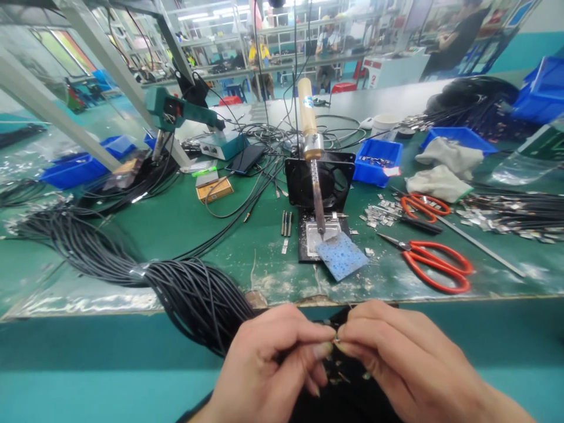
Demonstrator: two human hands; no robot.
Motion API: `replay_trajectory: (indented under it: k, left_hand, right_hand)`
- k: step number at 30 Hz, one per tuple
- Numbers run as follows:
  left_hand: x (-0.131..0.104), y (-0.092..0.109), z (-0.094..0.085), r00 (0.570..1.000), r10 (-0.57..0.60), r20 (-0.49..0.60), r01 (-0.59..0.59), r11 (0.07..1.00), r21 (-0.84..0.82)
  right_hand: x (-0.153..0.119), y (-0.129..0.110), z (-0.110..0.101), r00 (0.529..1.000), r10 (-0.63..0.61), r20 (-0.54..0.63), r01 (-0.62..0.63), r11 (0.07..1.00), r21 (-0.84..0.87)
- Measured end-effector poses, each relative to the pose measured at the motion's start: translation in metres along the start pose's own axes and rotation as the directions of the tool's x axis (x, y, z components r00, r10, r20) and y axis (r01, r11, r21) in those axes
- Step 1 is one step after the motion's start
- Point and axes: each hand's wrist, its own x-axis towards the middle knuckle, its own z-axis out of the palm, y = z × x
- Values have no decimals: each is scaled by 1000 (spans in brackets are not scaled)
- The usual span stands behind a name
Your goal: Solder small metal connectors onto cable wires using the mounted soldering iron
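Head view: the bare left hand (275,355) at six o'clock and bare right hand (403,349) at five pinch a tiny, shiny bit (337,339); pinching softly, steadily should help.

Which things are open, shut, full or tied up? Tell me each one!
Left hand: pinched on a tiny part
Right hand: pinched on it too
Black cable bundle: tied, drooping at one end
Soldering iron: tip down
Front scissors: seemingly shut
Middle blue bin: holding metal bits
Work gloves: off, crumpled
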Motion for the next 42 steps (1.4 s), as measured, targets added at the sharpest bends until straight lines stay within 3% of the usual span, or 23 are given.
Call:
replay_trajectory:
  k: [9, 12, 14, 16, 19, 22, 24, 28, 33, 38, 42]
  left_hand:
    - [3, 3, -1, 995, 92, 43, -95, 992, 88]
    - [1, 4, -1, 996, 86, 39, -89, 993, 81]
    - [-1, 4, -2, 997, 71, 18, -71, 996, 46]
    - [-2, 3, -4, 998, 59, -3, -59, 998, 5]
    - [-3, 1, -6, 998, 69, -17, -69, 997, -28]
    - [-4, 1, -6, 997, 77, -19, -78, 997, -27]
    - [-4, 1, -6, 997, 69, -18, -69, 997, -26]
    - [-6, 3, -3, 995, -93, -35, 88, 988, -124]
    - [-3, 12, 0, 931, -358, 75, 365, 906, -212]
    - [2, 15, 4, 927, -364, 92, 375, 907, -193]
    - [0, 14, 7, 927, -369, 75, 376, 906, -196]
  right_hand:
    - [-1, 4, -4, 982, 52, 179, -70, 993, 95]
    - [-3, 8, -9, 982, 83, 171, -115, 976, 187]
    - [-3, 10, -13, 977, 172, 123, -198, 948, 249]
    - [-3, 11, -15, 938, 329, 107, -346, 888, 303]
    - [-1, 8, -11, 812, 525, 255, -582, 691, 430]
    - [1, 3, 0, 709, 550, 442, -698, 454, 554]
    - [2, 0, 5, 687, 551, 474, -713, 382, 588]
    - [4, -4, 6, 707, 576, 412, -695, 457, 555]
    - [1, -7, 4, 718, 594, 363, -691, 547, 473]
    - [-7, -6, 9, 761, 584, 283, -645, 632, 429]
    - [-9, -6, 14, 763, 594, 255, -641, 643, 420]
